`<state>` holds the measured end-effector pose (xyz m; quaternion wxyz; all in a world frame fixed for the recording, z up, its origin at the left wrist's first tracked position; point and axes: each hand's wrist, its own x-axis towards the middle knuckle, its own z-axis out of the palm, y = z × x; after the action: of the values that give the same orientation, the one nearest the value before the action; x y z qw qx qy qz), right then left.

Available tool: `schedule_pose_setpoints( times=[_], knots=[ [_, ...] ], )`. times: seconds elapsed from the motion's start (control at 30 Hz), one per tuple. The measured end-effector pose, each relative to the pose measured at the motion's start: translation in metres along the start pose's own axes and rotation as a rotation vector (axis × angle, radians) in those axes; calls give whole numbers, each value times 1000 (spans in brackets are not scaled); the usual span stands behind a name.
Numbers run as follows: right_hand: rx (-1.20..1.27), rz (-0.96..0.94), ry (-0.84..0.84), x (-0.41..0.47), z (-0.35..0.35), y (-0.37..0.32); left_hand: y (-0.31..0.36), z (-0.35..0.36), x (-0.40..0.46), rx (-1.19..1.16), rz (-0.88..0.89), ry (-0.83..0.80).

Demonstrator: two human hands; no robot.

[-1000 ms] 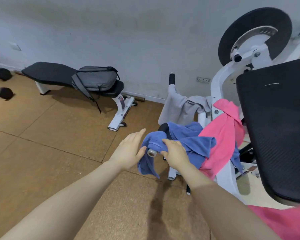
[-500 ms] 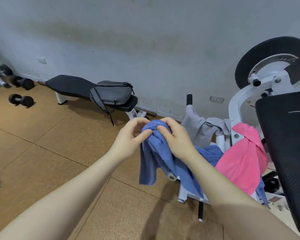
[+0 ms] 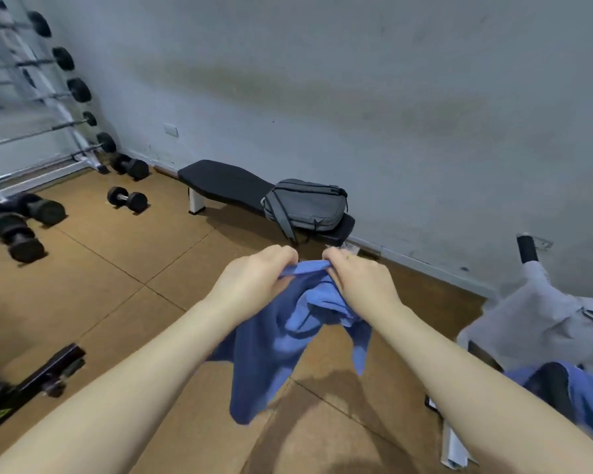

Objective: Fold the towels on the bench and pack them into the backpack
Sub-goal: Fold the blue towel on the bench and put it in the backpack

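Both hands' grips, left (image 3: 254,278) and right (image 3: 356,282), pinching blue towel (image 3: 274,343) top edge, cloth hanging below.

The plain blue cloth towel (image 3: 281,340) has no pattern. The soft grey fabric backpack (image 3: 305,208) lies on a black padded bench (image 3: 226,181) with white legs. The tan tiled floor (image 3: 117,285) carries dark seam lines.

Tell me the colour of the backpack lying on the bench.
Grey, with darker grey straps: the backpack shows best in the head view.
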<state>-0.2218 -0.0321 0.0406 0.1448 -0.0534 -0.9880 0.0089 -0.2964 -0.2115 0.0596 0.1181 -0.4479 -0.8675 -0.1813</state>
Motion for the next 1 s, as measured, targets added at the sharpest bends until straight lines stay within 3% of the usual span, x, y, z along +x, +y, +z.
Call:
schedule_pose_setpoints(
  times=[0.07,0.17,0.3,0.43,0.57,0.8,0.9,1.0],
  knots=[
    [-230,-103,-65,34,16,-28,-41,-1,-3,211,162,90],
    [-206,-17,-77,86,35,-68,-89,-1,7,228,222,172],
    [419,101,-46,144,58,-96,-143,-5,37,-195,-161,27],
    [656,-34,-119,201,87,-102,-209,7,77,-584,-341,-85],
    [956,85,-153,290,122,-99,-277,26,123,-922,-517,-166],
    [1440,329,-487,460,160,-91,-414,55,207,-841,-727,-215],
    [1425,334,-489,526,179,-86,-465,78,242,-791,-776,-268],
    [1433,344,-442,582,200,-86,-508,98,285,-658,-874,-139]
  ],
)
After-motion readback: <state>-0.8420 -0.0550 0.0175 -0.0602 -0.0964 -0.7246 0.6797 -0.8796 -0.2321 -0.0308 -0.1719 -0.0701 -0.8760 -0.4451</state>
